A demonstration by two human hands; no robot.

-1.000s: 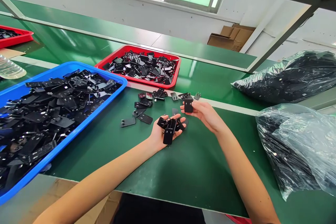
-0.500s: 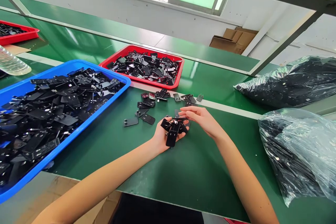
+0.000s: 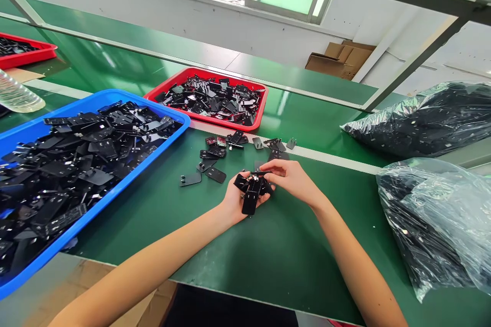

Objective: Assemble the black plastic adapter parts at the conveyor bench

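My left hand [image 3: 233,196] is cupped palm up, with its fingers around a handful of flat black plug plates [image 3: 251,200] that have small metal prongs. From the right, my right hand [image 3: 289,178] pinches the edge of a black plate [image 3: 261,172] on top of that handful. Beyond my hands, several loose black plates [image 3: 217,173] lie scattered on the green table [image 3: 215,271]. A few pieces in that scatter show red faces [image 3: 221,141]. Fingers hide part of the held pieces.
On the left stands a blue tray [image 3: 126,171] heaped with black plates. Behind the scatter is a red tray [image 3: 251,126] of similar parts, and another red tray [image 3: 48,51] sits far left. Filled clear plastic bags [image 3: 433,225] lie right. A metal frame [image 3: 414,64] crosses above.
My right hand has closed its fingers onto the top plate's edge, where its fingers were looser before. My left hand keeps its handful in nearly the same place.
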